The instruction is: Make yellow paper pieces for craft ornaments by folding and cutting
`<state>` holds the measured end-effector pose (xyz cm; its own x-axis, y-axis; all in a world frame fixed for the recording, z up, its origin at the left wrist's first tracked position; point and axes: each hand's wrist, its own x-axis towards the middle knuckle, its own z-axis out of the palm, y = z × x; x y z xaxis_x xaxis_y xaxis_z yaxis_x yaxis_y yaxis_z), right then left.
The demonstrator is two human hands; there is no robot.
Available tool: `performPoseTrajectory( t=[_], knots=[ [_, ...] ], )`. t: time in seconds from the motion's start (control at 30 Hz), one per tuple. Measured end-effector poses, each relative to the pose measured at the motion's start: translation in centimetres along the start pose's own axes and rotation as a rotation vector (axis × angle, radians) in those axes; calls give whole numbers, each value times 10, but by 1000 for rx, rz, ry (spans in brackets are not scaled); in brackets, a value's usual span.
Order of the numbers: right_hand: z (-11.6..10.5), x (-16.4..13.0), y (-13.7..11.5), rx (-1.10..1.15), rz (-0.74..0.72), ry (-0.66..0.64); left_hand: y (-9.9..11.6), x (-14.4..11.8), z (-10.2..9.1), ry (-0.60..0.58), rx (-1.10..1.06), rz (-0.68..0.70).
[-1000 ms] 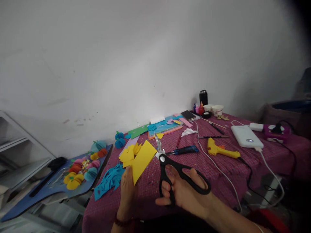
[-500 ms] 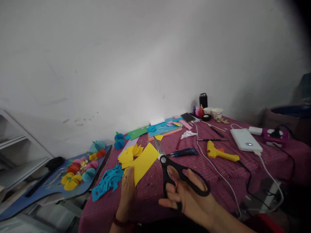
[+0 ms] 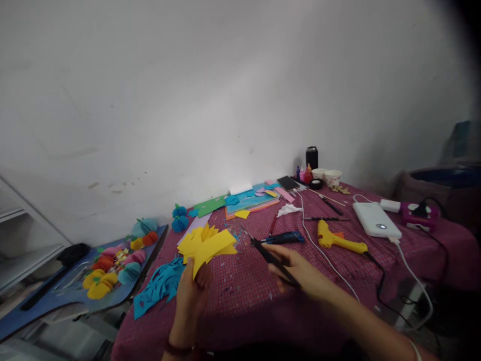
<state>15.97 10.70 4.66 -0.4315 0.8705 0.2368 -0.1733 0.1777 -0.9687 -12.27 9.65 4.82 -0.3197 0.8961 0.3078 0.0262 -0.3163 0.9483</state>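
My left hand (image 3: 188,291) is closed on a piece of yellow paper (image 3: 206,250) at its lower edge. More yellow cut pieces (image 3: 188,244) lie right behind it, partly covered. My right hand (image 3: 295,268) grips black-handled scissors (image 3: 272,259), seen nearly edge-on and apart from the paper. Their thin blades point up and left, close to a blue utility knife (image 3: 283,237). Just left of my left hand lies a heap of blue cut paper (image 3: 161,281).
A yellow glue gun (image 3: 340,239), a white power bank (image 3: 377,220) and cables occupy the right side. Coloured sheets (image 3: 251,198) lie by the wall, with paint bottles (image 3: 308,174) and cups (image 3: 332,178) beyond. Paper pumpkins (image 3: 99,283) rest on a blue board at left.
The scissors have moved away from the yellow paper and turned from flat-facing to edge-on. The yellow paper has tilted lower, over the other yellow pieces. The view has shifted slightly.
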Motion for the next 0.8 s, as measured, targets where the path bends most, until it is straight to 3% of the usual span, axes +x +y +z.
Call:
performPoseTrajectory(
  t=[0.13, 0.2, 0.3, 0.4, 0.47, 0.57, 0.63, 0.8],
  knots=[
    [-41, 9, 16, -893, -74, 80, 13, -1, 16, -74, -642, -373],
    [-52, 8, 21, -1084, -55, 45, 15, -2, 20, -52, -833, -478],
    [-53, 5, 21, -1116, -62, 30, 15, -5, 25, -47, -872, -521],
    [-34, 5, 17, -890, -120, 112, 13, -10, 32, -74, -863, -543],
    [-14, 6, 15, -538, -106, 125, 10, -15, 39, -94, -864, -573],
    [16, 13, 16, 93, 45, 87, 7, -26, 53, -120, -829, -650],
    [29, 17, 17, 384, 122, 52, 6, -33, 61, -146, -784, -696],
    [31, 16, 17, 643, 106, 15, 4, -45, 72, -202, -753, -758]
  ],
)
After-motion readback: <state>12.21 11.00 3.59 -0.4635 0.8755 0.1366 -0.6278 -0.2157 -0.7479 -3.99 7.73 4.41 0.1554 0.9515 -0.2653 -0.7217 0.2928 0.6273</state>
